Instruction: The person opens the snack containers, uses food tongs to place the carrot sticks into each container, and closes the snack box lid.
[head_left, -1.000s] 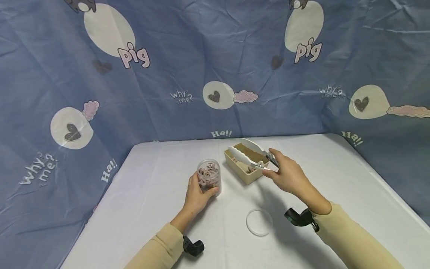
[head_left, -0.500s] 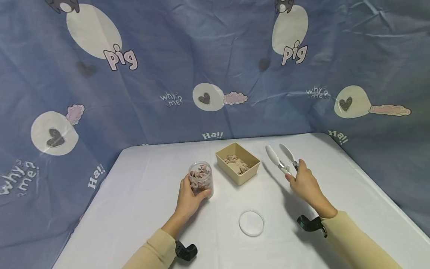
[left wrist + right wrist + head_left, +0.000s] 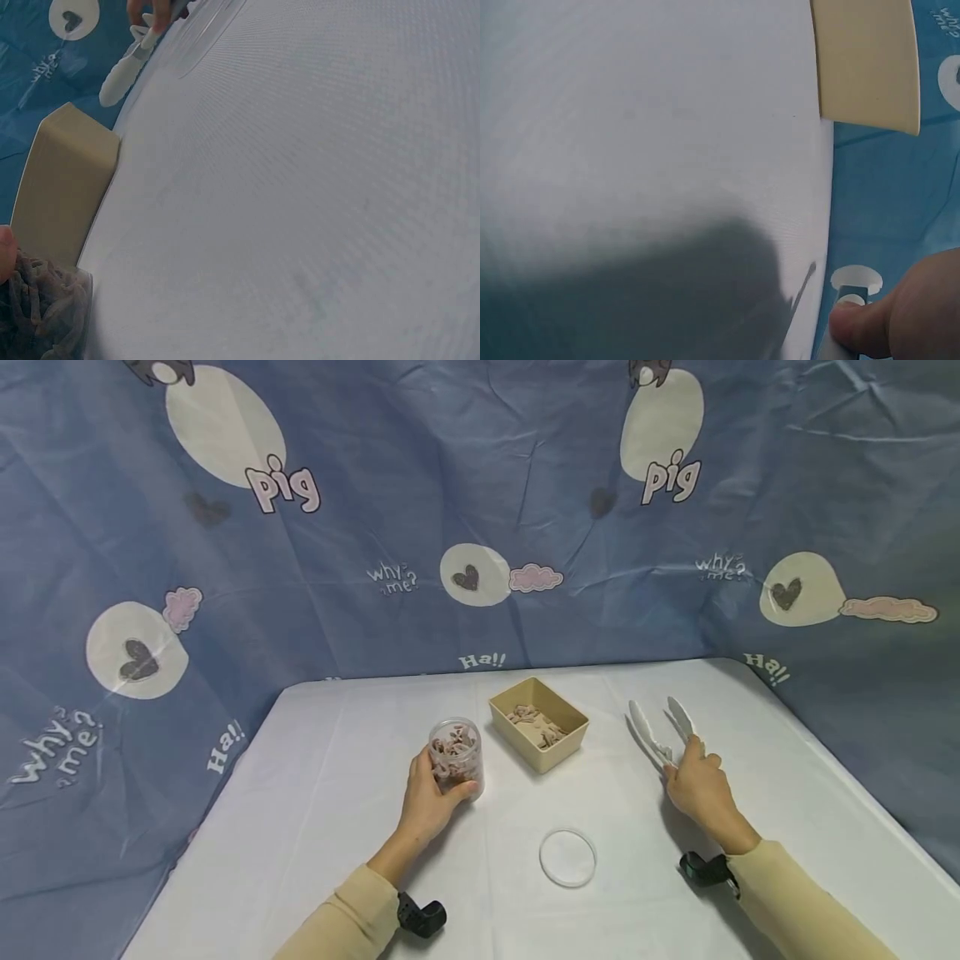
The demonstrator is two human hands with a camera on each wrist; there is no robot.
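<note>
My left hand (image 3: 427, 797) grips a clear jar (image 3: 459, 768) full of pinkish-brown, curled strips, with the thumb on its near side. The jar stands upright and uncapped on the white table. At the right, my right hand (image 3: 705, 789) holds white-tipped tongs (image 3: 643, 727) whose two arms are spread apart with nothing between them. They lie low by the tabletop; whether they touch it I cannot tell. Between the hands, a beige rectangular box (image 3: 517, 749) contains a few similar strips (image 3: 551, 737). The right wrist view shows the thumb (image 3: 922, 307) on the tongs' handle.
A thin, round, see-through lid or ring (image 3: 543, 860) lies flat on the white tablecloth (image 3: 337, 760), nearer than the box. Behind the table hangs a blue printed curtain (image 3: 390, 635).
My right hand has carried the tongs from above the beige box to the right and down toward the tabletop. The left hand stays on the jar. The head view has shifted slightly.
</note>
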